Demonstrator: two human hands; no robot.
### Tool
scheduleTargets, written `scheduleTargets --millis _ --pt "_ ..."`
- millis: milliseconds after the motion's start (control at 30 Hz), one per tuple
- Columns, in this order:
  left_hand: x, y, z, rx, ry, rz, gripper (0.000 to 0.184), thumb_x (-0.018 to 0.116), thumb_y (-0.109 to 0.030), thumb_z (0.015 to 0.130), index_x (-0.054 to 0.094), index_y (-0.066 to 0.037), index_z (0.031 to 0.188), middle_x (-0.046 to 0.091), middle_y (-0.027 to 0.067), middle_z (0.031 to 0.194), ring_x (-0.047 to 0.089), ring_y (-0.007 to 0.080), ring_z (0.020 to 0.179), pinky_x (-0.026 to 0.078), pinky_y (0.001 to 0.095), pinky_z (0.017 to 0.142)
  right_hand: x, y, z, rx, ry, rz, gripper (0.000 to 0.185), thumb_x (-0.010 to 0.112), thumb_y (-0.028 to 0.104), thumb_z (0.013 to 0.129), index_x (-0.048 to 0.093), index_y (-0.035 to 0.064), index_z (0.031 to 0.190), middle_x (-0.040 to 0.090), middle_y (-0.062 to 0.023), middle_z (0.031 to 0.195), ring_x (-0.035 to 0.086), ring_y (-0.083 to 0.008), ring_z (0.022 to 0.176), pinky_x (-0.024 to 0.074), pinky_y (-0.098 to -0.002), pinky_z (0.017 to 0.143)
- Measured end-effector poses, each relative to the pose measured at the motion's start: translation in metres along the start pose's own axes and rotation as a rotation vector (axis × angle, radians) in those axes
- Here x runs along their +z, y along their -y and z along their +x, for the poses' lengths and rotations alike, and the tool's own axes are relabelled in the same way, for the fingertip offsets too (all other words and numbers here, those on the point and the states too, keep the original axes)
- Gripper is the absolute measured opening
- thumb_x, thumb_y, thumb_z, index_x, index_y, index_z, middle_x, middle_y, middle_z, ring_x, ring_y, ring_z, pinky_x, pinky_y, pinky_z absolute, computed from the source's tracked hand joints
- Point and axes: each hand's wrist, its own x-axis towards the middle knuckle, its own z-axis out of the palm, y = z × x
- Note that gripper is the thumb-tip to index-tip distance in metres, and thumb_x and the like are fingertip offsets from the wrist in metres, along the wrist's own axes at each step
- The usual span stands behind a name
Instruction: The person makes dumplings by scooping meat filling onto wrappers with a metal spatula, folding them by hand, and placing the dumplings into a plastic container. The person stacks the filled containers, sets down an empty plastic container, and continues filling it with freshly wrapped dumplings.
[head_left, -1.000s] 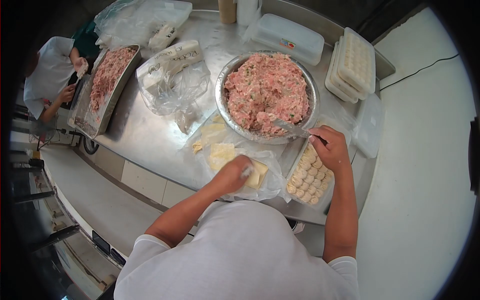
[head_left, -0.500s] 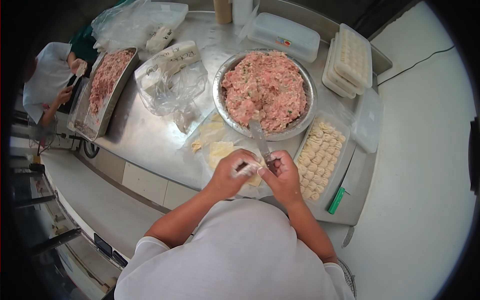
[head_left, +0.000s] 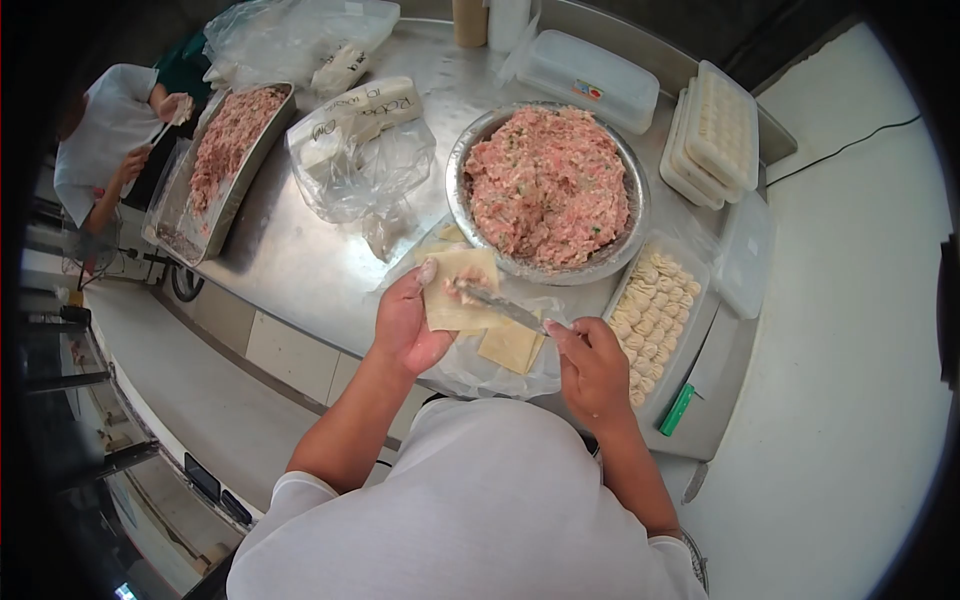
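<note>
A square dumpling wrapper [head_left: 452, 308] lies across the fingers of my left hand [head_left: 403, 325], its thumb on the wrapper's edge. My right hand [head_left: 590, 365] grips a flat metal spreading knife [head_left: 507, 306], whose tip touches a little pink meat filling [head_left: 466, 284] on the wrapper. Beneath my hands, more loose wrappers [head_left: 512, 346] rest on a clear plastic sheet. Just beyond stands a round metal bowl [head_left: 458, 203] heaped with minced meat [head_left: 545, 185]. To the right of my right hand is a plastic tray [head_left: 655, 393] with rows of folded dumplings [head_left: 655, 318].
A green-handled knife [head_left: 677, 409] lies by the table's right edge. Stacked lidded containers [head_left: 712, 135] stand at the back right, near a clear lid [head_left: 742, 255]. Left are bagged wrappers [head_left: 355, 130] and a metal meat pan [head_left: 262, 150]; another person [head_left: 105, 140] works beyond it.
My hands have moved apart. The left now holds a wrapper flat with filling on it, and the knife has swung from the bowl down onto that wrapper.
</note>
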Motion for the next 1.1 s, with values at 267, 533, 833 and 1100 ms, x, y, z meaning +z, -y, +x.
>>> scheduleTargets --millis 267,533,833,1100 --pt "-0.003 0.016 0.015 0.055 -0.046 0.039 0.036 0.043 -0.025 0.105 0.056 0.002 0.123 0.064 0.0149 0.116 0.063 0.0268 0.106 0.049 0.0427 0.098 -0.038 0.003 -0.002 0.08 0.153 -0.201 0.032 0.068 0.001 0.079 0.073 0.012 0.108 0.056 -0.0077 0.084 0.059 -0.0242 0.075 0.0497 -0.0364 0.062" --pt "0.025 0.036 0.023 0.08 -0.056 0.097 0.034 0.039 -0.027 0.107 0.058 -0.001 0.118 0.065 0.0107 0.111 0.063 0.0245 0.104 0.049 0.0398 0.097 -0.014 -0.01 0.0 0.045 0.039 -0.177 0.029 0.067 -0.002 0.079 0.074 0.0077 0.105 0.059 -0.0098 0.082 0.059 -0.0248 0.069 0.0477 -0.0343 0.059" --pt "0.034 0.029 0.014 0.023 0.074 0.947 0.041 0.065 -0.003 0.086 0.057 -0.005 0.125 0.065 0.008 0.115 0.063 0.0239 0.111 0.051 0.0351 0.093 -0.067 0.006 -0.004 0.12 0.052 -0.091 0.024 0.068 0.004 0.08 0.075 0.0126 0.102 0.057 -0.0056 0.079 0.06 -0.0243 0.073 0.0496 -0.0363 0.061" --pt "0.045 0.053 0.044 0.469 0.463 1.867 0.031 0.076 -0.006 0.079 0.06 0.001 0.104 0.064 0.0145 0.095 0.065 0.0219 0.083 0.051 0.0328 0.075 -0.11 -0.011 -0.029 0.252 0.108 -0.162 0.019 0.071 0.009 0.08 0.074 0.0113 0.099 0.058 -0.0074 0.079 0.062 -0.0264 0.072 0.0498 -0.0369 0.063"
